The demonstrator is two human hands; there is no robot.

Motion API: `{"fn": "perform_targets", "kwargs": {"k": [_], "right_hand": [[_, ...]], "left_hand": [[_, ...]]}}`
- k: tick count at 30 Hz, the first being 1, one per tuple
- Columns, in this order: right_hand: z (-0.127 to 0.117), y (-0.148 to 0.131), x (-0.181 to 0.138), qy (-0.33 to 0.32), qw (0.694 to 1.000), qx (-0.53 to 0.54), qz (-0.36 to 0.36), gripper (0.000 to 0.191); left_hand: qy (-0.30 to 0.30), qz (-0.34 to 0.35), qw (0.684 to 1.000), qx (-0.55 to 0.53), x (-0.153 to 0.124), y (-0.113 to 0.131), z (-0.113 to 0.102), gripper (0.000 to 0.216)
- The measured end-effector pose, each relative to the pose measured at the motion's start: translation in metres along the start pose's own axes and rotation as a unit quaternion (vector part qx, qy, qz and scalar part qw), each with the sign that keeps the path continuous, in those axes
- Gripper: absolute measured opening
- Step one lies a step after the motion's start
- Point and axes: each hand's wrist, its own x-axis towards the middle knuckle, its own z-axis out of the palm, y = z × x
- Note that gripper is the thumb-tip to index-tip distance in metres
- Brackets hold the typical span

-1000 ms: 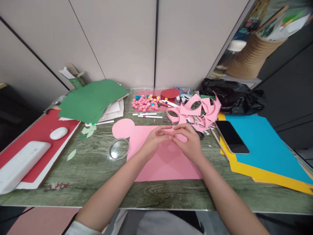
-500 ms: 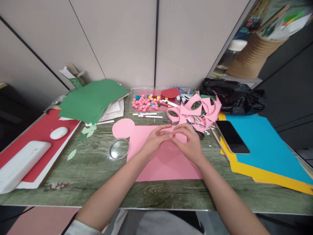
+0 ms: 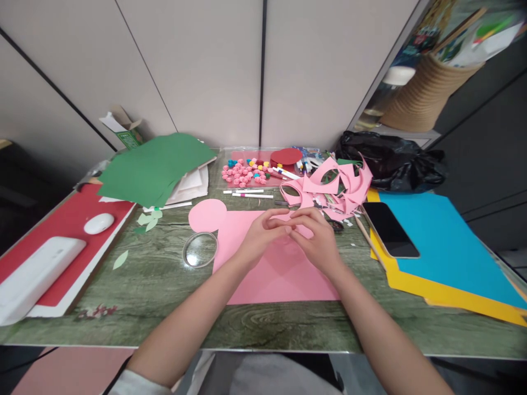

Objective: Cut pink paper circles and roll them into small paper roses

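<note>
My left hand (image 3: 263,233) and my right hand (image 3: 316,237) meet above a pink sheet of paper (image 3: 284,282) lying flat on the table. Their fingers are curled and the fingertips touch or overlap. Anything between them is hidden or too small to make out. A pink paper circle (image 3: 207,215) lies at the sheet's upper left corner. Below that circle, just left of the sheet, is a clear ring-shaped roll, perhaps tape (image 3: 200,250). Beyond my right hand, curved pink paper offcuts (image 3: 346,186) are heaped, with dark scissor handles (image 3: 335,225) partly showing.
Small pink balls (image 3: 242,174), red circles (image 3: 287,156) and white pens (image 3: 252,195) lie at the back. Green paper (image 3: 154,167) and a white mouse (image 3: 99,223) are leftward. A phone (image 3: 390,229) rests on blue and yellow paper (image 3: 457,252) rightward, near a black bag (image 3: 387,162).
My fingers have shifted slightly against each other, and the right hand has edged left, so the fingertips overlap more. The things on the table have stayed in place.
</note>
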Motion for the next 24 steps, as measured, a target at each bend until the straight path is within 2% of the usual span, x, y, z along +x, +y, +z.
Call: {"fn": "perform_targets", "kwargs": {"k": [8, 13, 22, 24], "right_hand": [[0.000, -0.004, 0.001, 0.004, 1.000, 0.013, 0.024, 0.012], [-0.002, -0.004, 0.002, -0.010, 1.000, 0.007, 0.016, 0.009], [-0.003, 0.002, 0.002, -0.084, 0.996, 0.006, -0.037, 0.021], [-0.002, 0.002, 0.001, -0.085, 0.996, 0.002, -0.037, 0.020]], "left_hand": [[-0.017, -0.010, 0.999, -0.040, 0.000, -0.005, 0.001, 0.040], [0.001, -0.010, 0.999, -0.037, 0.001, -0.004, 0.000, 0.041], [0.009, 0.004, 0.999, 0.037, 0.001, 0.004, -0.003, 0.037], [0.018, 0.006, 0.998, 0.059, 0.000, 0.006, -0.001, 0.035]]}}
